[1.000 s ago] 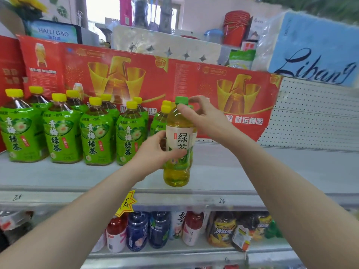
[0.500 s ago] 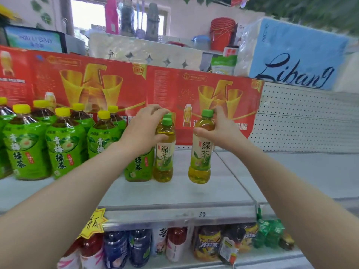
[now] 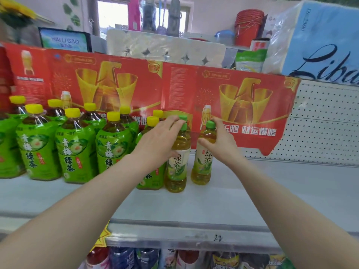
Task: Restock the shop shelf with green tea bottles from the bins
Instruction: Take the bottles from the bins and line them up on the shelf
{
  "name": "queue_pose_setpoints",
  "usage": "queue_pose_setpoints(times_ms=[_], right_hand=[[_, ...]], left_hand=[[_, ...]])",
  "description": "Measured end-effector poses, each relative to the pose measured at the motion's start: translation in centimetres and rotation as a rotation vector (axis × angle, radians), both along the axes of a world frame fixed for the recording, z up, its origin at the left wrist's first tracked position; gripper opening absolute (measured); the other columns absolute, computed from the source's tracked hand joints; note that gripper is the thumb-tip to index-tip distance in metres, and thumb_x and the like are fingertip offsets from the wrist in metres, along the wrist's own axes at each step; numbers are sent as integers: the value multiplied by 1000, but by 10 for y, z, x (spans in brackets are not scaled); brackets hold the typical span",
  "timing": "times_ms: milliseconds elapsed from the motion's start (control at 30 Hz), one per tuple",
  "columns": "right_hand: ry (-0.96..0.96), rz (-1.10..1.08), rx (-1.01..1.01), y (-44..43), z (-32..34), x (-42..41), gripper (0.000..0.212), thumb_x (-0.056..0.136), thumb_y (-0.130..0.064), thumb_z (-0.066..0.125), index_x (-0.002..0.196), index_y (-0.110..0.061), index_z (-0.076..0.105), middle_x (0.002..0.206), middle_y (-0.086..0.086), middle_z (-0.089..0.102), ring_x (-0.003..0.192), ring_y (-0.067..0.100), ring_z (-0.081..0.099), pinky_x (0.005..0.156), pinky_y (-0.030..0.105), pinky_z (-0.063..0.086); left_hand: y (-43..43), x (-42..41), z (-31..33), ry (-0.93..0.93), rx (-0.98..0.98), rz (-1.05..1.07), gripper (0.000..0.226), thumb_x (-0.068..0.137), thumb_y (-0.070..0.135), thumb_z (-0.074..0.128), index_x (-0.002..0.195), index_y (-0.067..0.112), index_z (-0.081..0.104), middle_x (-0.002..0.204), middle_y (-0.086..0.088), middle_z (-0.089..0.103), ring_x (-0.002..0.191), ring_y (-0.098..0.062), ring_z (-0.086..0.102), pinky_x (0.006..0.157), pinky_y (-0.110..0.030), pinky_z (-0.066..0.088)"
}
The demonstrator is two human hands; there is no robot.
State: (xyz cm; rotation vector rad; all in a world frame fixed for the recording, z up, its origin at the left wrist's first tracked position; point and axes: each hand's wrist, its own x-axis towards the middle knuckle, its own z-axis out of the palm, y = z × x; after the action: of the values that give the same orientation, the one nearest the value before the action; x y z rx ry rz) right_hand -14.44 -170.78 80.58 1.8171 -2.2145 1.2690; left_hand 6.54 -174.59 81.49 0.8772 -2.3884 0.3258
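Two slim green tea bottles with green caps stand upright on the grey shelf (image 3: 194,206). My left hand (image 3: 157,140) grips the left bottle (image 3: 177,167) around its neck and shoulder, with another green cap just behind it. My right hand (image 3: 219,144) holds the right bottle (image 3: 204,162) at its neck, thumb across the front. The two bottles stand side by side, a small gap between them.
Several large yellow-capped green tea bottles (image 3: 75,146) fill the shelf's left half, touching the left slim bottle. A red cardboard display (image 3: 174,88) backs the shelf; white pegboard (image 3: 320,123) is at the right. Bare shelf lies to the right. Drinks (image 3: 147,257) sit on the lower shelf.
One second ago both hands were on a single bottle at the shelf front. Now each hand holds its own bottle, set down further back beside the large bottles.
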Motion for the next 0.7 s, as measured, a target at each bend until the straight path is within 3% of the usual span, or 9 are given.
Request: queue_pose_setpoints(times_ms=[233,433,700], right_hand=[[77,-2,-33,-14,-6,-2,76,86,-45,71,147,-32,27,130,-2,60,116,22,58,97,43,49],[154,-51,-15,-18,-7,2,84,86,-52,68,149,-28,20,135,6,55,117,30,58,96,49,50],[477,-108,144,-10,6,-4,82,94,-61,49,154,-21,11,139,11,48,112,35,59,73,40,47]], left_hand=[[-1,-1,1,-1,6,-9,97,72,33,83,149,20,26,155,2,22,138,-19,33,102,-35,47],[1,0,1,-7,0,9,96,74,32,82,150,20,25,155,3,22,137,-19,32,103,-36,46],[1,5,0,-25,-12,-23,95,79,39,77,153,20,20,154,2,22,137,-20,33,102,-38,48]])
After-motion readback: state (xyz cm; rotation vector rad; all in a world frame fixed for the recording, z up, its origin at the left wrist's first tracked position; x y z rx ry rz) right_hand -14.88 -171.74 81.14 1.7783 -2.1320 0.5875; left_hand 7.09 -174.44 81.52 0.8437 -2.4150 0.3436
